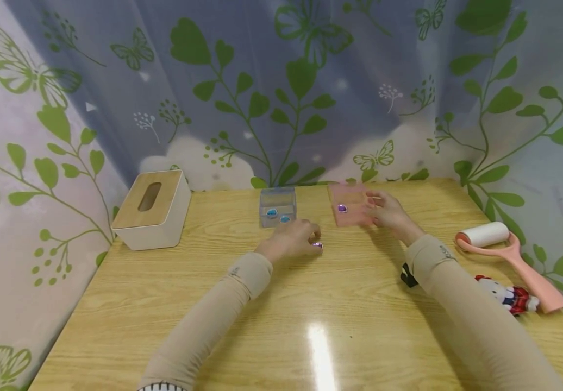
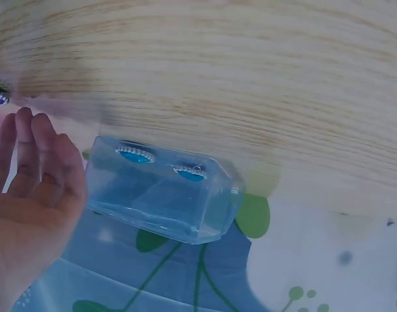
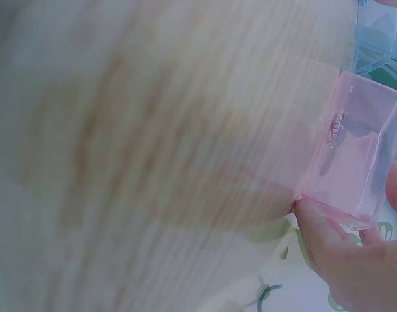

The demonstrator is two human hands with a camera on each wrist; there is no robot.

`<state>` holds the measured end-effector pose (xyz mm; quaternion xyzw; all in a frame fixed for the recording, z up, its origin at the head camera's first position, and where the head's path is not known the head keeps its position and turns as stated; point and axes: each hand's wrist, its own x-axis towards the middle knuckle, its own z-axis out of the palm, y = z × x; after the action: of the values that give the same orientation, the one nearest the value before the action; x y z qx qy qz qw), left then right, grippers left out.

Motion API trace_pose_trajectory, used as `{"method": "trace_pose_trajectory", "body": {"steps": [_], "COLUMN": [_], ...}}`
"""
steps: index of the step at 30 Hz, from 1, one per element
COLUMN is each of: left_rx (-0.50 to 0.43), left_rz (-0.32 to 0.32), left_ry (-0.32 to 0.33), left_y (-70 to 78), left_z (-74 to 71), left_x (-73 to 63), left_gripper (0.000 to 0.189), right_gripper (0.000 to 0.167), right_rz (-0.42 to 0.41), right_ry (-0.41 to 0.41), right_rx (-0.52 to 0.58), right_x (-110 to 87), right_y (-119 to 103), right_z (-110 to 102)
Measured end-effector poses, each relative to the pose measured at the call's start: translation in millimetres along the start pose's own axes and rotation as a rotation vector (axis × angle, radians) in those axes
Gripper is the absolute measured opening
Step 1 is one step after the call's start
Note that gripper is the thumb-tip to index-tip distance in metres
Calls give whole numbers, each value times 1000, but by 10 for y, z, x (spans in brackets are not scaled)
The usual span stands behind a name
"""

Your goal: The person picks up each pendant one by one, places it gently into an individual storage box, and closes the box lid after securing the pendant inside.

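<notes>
Likely a sorting step: left hand (image 1: 291,239) pinches a purple gem (image 1: 318,245), right hand (image 1: 390,210) grips pink box (image 1: 352,219); next probably calls for releasing gem inside.

No lettering, brand or number is legible. Small dark marks on the left cuff (image 1: 254,274) and the right cuff (image 1: 425,255), the latter nearer the surface's (image 1: 213,304) right edge, cannot be deciphered.

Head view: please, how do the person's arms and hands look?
The left sleeve and right sleeve are beige, each with a small, unreadable dark marking by the wrist. A black-and-white strip borders the left one at the picture's bottom. The left hand and right hand are ungloved.
</notes>
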<state>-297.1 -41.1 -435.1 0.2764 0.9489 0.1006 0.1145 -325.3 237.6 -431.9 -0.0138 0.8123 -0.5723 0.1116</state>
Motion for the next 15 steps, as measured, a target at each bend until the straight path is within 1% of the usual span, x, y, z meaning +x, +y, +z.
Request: {"method": "trace_pose_trajectory", "body": {"steps": [6,12,15], "left_rx": [87,207,243], "left_rz": [21,43,48], "left_ry": [3,31,41], "left_y": [25,113,154], "left_z": [29,43,48], "left_x": [-14,-14,-12], "left_gripper": [40,25,22], "right_gripper": [64,64,64], "right_rz": [3,7,7], "right_ry": [-1,0,-1], "right_rx": [4,6,19], "right_x": [8,-2,-5], "right_y": [16,8,-2], "right_z": [-12,-10,-4]}}
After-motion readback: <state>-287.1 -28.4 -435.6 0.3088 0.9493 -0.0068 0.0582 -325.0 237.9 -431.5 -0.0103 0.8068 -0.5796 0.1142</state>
